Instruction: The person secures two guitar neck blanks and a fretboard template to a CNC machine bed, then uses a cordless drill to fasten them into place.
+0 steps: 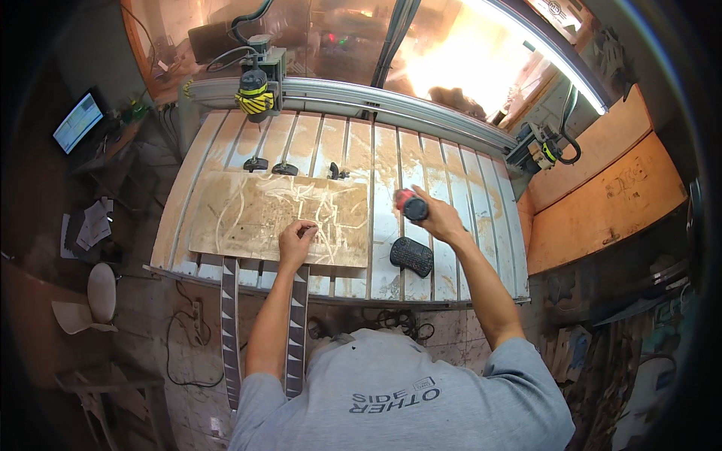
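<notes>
A worn wooden board [248, 203] with pale carved grooves lies on the slotted machine bed [169, 225]. My left hand [298, 239] rests over the board's near right part, its fingertips pinched together. Whatever they hold, if anything, is too small to make out. To the right of the board, above the bed, my right hand [442, 218] is closed around a red and black cordless drill [411, 204], slightly blurred. Just below the drill lies a small black keyboard [411, 257] on the bed.
Black clamps [284, 169] stand along the board's far edge. Beyond them hangs a router spindle [256, 98] on a gantry rail [391, 104]. Two patterned strips [230, 323] reach from the board's near edge toward me. Sawdust lies over the bed. A monitor [78, 122] glows at far left.
</notes>
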Demonstrator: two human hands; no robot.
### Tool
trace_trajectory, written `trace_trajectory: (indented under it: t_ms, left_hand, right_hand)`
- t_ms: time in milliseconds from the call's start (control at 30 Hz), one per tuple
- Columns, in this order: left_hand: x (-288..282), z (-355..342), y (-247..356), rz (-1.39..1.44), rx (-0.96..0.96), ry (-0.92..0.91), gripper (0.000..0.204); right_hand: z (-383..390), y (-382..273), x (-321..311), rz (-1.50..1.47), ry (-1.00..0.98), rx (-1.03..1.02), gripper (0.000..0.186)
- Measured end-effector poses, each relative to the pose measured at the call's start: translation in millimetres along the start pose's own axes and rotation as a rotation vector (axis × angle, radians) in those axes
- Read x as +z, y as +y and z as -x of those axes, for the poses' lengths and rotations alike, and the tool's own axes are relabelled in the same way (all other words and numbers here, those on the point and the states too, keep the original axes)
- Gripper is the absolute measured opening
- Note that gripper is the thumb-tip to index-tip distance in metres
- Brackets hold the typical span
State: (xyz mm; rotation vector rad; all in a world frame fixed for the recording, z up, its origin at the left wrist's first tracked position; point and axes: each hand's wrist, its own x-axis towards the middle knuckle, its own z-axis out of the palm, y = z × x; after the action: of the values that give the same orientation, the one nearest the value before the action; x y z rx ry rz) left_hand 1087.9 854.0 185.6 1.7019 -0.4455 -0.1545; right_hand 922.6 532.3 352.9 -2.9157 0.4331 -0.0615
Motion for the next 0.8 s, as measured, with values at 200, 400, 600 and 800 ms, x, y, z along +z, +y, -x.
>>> trace_trajectory:
  t_ms: [200, 400, 600, 800]
  left_hand:
    - [1, -7, 5, 0.261, -0.191, 0.036, 0.014]
    - [-8, -7, 6, 0.327, -0.237, -0.004, 0.017]
    - [-11, -8, 9, 0.359, -0.278, -0.006, 0.019]
    - [-13, -12, 14, 0.347, -0.330, -0.021, 0.017]
  right_hand:
    - [33, 112, 49, 0.340, 0.031, 0.235, 0.091]
    - [66, 168, 98, 0.433, 0.053, 0.223, 0.099]
    - [82, 172, 96, 0.153, 0.024, 0.179, 0.116]
    - [35, 160, 56, 0.144, -0.195, 0.187, 0.076]
